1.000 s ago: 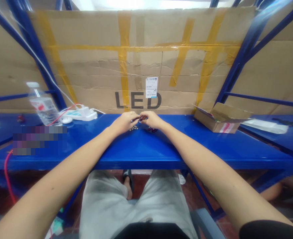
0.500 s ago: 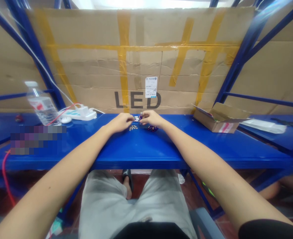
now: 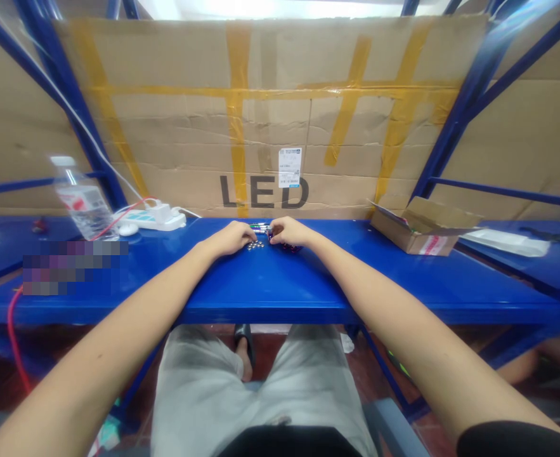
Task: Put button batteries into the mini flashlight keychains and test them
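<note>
Well, from where I stand, the head view shows both hands close together at the far side of the blue table [image 3: 260, 285]. The left hand [image 3: 236, 238] has its thumb and forefinger down at a scatter of small shiny pieces [image 3: 255, 245]; I can't tell whether they are apart or pinching one. The right hand [image 3: 290, 230] has its fingertips clamped on a small purple piece [image 3: 271, 234], just above and beside a little heap of purple pieces [image 3: 291, 249]. Slim shiny rods [image 3: 259, 227] lie between the two hands; whether they join the purple piece is too small to tell.

To my mind, good handling here is all fingertips: lift one shiny piece singly, without sweeping its neighbours, while the right hand gives a steady hold. Wrists resting low on the table should help, and the nearby heap deserves a wide berth.
</note>
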A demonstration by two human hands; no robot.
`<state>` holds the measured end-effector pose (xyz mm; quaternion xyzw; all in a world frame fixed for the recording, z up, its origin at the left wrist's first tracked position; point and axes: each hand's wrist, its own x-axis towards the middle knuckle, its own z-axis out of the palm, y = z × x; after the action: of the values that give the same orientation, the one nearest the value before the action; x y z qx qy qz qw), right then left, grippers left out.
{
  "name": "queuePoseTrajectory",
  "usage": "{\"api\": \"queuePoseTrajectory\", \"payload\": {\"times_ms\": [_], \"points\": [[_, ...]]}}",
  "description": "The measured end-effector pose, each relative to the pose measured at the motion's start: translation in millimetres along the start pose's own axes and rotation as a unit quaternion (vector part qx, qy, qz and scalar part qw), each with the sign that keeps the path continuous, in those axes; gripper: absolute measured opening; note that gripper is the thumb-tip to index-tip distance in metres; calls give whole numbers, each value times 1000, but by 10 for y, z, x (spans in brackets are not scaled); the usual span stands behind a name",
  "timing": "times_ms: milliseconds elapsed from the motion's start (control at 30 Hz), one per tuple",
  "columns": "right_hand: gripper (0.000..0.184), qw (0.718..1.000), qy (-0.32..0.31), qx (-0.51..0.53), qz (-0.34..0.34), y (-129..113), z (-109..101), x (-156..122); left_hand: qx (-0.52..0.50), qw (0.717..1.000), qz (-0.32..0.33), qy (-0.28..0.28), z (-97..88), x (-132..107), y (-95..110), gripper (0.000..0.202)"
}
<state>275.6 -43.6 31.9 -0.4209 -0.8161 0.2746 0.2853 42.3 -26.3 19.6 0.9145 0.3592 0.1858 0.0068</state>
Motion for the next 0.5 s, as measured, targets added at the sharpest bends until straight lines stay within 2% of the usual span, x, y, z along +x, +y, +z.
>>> {"api": "queuePoseTrajectory", "payload": {"times_ms": [200,367,500], "points": [[14,1000,1,-20,-1,11,-2,5,-22,999,-28,18,14,5,7,21],[14,1000,-2,-19,-1,12,-3,5,-64,993,-85,52,44,12,31,16],[13,1000,-4,-17,-1,9,-2,-2,-54,989,-134,37,2,1,-40,16]]}}
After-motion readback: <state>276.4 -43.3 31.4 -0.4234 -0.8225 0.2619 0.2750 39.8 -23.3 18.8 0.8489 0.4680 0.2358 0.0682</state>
